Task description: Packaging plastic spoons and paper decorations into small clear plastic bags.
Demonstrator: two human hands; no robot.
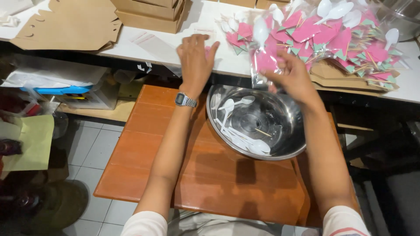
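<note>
The right hand (292,75) pinches a clear plastic bag (264,57) holding a white spoon and a pink pick, just above the steel bowl (256,122) of spoons. The left hand (195,61) lies spread on the white table (175,48). Beyond, pink watermelon picks (345,43) lie heaped.

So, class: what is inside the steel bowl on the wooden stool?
Inside the steel bowl lie several white plastic spoons and a thin wooden pick. The right hand and the clear bag it holds cover part of the bowl's far rim, so anything there is hidden.
</note>
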